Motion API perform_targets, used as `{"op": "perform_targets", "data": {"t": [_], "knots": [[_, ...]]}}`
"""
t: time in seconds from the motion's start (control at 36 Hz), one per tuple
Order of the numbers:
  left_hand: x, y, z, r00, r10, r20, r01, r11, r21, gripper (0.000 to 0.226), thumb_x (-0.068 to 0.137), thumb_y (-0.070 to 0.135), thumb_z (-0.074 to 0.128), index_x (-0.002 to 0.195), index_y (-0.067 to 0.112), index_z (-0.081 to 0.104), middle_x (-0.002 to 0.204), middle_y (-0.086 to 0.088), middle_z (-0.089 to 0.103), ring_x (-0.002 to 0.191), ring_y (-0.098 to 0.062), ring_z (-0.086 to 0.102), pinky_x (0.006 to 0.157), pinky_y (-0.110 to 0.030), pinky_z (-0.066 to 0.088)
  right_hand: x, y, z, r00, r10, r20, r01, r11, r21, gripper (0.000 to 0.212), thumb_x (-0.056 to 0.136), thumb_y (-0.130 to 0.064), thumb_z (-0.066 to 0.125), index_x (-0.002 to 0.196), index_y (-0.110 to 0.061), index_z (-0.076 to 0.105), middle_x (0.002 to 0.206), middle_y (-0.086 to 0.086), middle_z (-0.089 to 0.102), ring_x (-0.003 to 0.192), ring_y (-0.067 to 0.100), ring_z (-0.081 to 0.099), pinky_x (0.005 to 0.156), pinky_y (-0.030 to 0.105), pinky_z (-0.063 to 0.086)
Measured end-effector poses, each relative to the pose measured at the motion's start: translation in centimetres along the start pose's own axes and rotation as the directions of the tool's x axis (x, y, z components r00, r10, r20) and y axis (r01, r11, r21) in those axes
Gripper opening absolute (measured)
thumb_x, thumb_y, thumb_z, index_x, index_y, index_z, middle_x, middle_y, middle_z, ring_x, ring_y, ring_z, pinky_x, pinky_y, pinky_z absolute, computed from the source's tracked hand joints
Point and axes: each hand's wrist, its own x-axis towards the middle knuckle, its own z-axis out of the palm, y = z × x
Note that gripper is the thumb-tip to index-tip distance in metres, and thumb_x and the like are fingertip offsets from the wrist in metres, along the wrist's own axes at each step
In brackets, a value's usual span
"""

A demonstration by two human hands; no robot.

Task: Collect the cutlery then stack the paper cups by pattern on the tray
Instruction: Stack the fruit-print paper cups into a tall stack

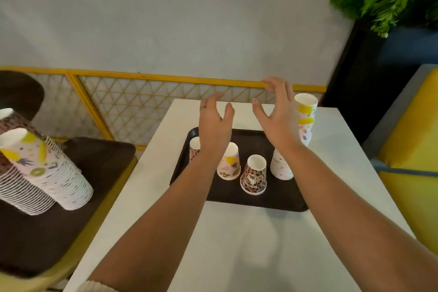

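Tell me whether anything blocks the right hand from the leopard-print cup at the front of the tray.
Nothing visible does. The right hand hovers open above the tray, and the leopard-print cup stands upside down, apart from the fruit-print cup and the tall stack.

We see a dark tray (279,204) on the white table, with paper cups standing upside down on it. A floral cup (229,163) stands beside a leopard-print cup (254,175); another leopard-print one (194,150) at the left is half hidden. At the right rises a tall floral stack (304,116), seemingly resting on the tray.
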Motion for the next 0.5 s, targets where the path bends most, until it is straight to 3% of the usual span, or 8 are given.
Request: {"op": "perform_targets", "data": {"t": [0.06, 0.14, 0.19, 0.36, 0.5], "knots": [[-0.1, 0.1, -1.5, 0.999, 0.020, -0.040, -0.018, 0.999, 0.042, 0.036, 0.096, 0.018, 0.049, 0.132, 0.015, 0.049, 0.137, -0.003, 0.047, 0.126, -0.013, 0.042, 0.090, -0.017, 0.032, 0.0, -0.9, 0.9, 0.993, -0.021, 0.119, 0.019, 1.000, 0.014, 0.040, 0.085, -0.017, 0.061, 0.123, -0.011, 0.049, 0.121, 0.005, 0.049, 0.109, 0.014, 0.051, 0.081, 0.002, 0.030], [-0.4, -0.1, -3.8, 0.996, 0.014, -0.092, -0.004, 0.994, 0.108, 0.036, 0.096, 0.018, 0.049, 0.132, 0.014, 0.049, 0.135, -0.004, 0.047, 0.125, -0.015, 0.043, 0.094, -0.022, 0.037, 0.0, -2.4, 2.4, 0.970, -0.022, 0.243, 0.010, 0.999, 0.053, 0.042, 0.086, -0.019, 0.061, 0.125, -0.013, 0.048, 0.125, 0.004, 0.047, 0.113, 0.015, 0.049, 0.084, 0.012, 0.032], [-0.6, -0.3, -5.4, 0.992, 0.009, -0.122, 0.012, 0.986, 0.168, 0.038, 0.096, 0.019, 0.049, 0.133, 0.012, 0.048, 0.136, -0.005, 0.047, 0.127, -0.017, 0.043, 0.093, -0.019, 0.033, -0.2, -3.4, 3.6, 0.951, -0.036, 0.307, 0.010, 0.996, 0.088, 0.043, 0.086, -0.021, 0.061, 0.126, -0.015, 0.046, 0.128, 0.004, 0.045, 0.115, 0.017, 0.048, 0.085, 0.016, 0.033], [-2.1, -1.3, -10.5, 0.962, -0.008, -0.273, 0.090, 0.954, 0.287, 0.040, 0.095, 0.017, 0.052, 0.134, 0.011, 0.047, 0.139, -0.007, 0.047, 0.130, -0.021, 0.041, 0.096, -0.020, 0.029, -1.5, -6.8, 7.1, 0.902, -0.134, 0.411, 0.045, 0.975, 0.219, 0.044, 0.086, -0.019, 0.061, 0.127, -0.012, 0.046, 0.128, 0.004, 0.045, 0.117, 0.016, 0.047, 0.085, 0.010, 0.027], [-4.0, -2.7, -14.0, 0.926, -0.070, -0.370, 0.187, 0.939, 0.289, 0.043, 0.092, 0.019, 0.055, 0.134, 0.014, 0.047, 0.136, -0.010, 0.045, 0.121, -0.031, 0.047, 0.100, -0.041, 0.042, -3.6, -9.7, 9.8, 0.860, -0.208, 0.465, 0.060, 0.948, 0.313, 0.045, 0.086, -0.018, 0.061, 0.128, -0.015, 0.045, 0.128, 0.004, 0.045, 0.117, 0.014, 0.046, 0.087, 0.013, 0.030]]}}
